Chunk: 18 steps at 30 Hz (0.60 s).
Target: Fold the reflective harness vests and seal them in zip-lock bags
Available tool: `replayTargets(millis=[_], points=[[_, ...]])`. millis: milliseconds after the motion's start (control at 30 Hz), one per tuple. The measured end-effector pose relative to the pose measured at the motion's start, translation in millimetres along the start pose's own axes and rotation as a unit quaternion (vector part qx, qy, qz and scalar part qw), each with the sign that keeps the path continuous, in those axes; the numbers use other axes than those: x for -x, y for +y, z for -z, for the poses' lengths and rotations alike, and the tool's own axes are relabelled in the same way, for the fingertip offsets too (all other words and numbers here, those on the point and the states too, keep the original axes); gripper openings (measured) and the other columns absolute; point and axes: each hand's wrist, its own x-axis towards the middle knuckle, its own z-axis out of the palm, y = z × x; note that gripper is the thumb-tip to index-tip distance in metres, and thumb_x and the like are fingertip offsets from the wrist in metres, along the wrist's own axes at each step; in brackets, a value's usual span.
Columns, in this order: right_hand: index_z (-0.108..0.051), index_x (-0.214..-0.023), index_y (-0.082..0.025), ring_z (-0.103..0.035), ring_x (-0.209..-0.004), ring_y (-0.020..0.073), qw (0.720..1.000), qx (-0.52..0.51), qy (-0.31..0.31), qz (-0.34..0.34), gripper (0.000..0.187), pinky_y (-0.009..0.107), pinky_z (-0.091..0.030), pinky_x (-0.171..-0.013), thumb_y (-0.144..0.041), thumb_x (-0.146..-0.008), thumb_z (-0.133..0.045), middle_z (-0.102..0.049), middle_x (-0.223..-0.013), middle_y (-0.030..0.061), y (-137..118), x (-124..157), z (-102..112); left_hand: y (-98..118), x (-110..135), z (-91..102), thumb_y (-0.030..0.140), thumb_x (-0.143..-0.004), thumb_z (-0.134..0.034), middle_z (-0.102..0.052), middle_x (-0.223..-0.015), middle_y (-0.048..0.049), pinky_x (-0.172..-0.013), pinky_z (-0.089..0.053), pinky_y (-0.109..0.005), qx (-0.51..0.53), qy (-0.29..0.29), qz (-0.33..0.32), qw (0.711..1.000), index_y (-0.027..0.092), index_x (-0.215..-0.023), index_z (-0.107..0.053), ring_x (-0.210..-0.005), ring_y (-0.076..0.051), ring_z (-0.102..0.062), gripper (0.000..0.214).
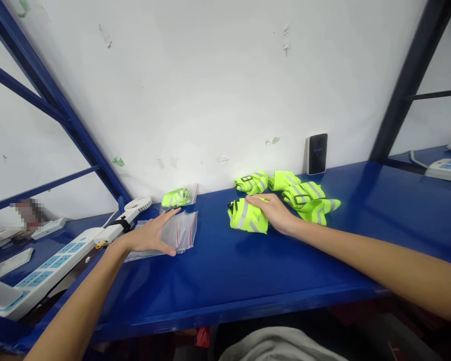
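My left hand [150, 234] lies flat with fingers stretched out on a stack of clear zip bags [180, 231] on the blue shelf [229, 271]. My right hand [274, 210] rests on a folded neon-yellow reflective vest [246, 216], fingers curled over its top edge. Several more folded vests [304, 196] lie just behind and to the right of that hand. One vest packed in a zip bag [178, 197] leans by the wall behind the stack.
A white power strip [56, 258] and a small white fan [137, 204] lie at the left. A dark phone-like device [316, 153] leans on the wall. Blue rack posts [60, 105] stand left, a dark post [409, 80] right. Another power strip [447, 169] sits far right.
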Motion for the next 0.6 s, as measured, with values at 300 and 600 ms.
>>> replayTargets(millis=[300, 600], points=[[-0.062, -0.062, -0.017, -0.048, -0.06, 0.0136, 0.997, 0.04, -0.054, 0.033, 0.041, 0.025, -0.035, -0.058, -0.054, -0.079, -0.064, -0.054, -0.061, -0.0019, -11, 7, -1, 20, -17, 12.0, 0.059, -0.071, -0.07, -0.04, -0.152, -0.0108, -0.108, -0.036, -0.055, -0.04, 0.111, -0.075, 0.99, 0.029, -0.149, -0.032, -0.137, -0.037, -0.041, 0.091], [-0.075, -0.081, -0.018, -0.065, -0.095, 0.0264, 0.993, -0.11, 0.013, 0.033, 0.035, 0.035, -0.048, -0.084, -0.052, -0.075, -0.071, -0.074, -0.089, 0.0064, -25, -5, 4, 91, -45, 20.9, 0.051, -0.077, -0.067, -0.039, -0.15, -0.0118, -0.118, -0.019, -0.058, -0.128, 0.322, -0.247, 0.905, 0.028, -0.14, -0.042, -0.137, -0.033, -0.039, 0.071]])
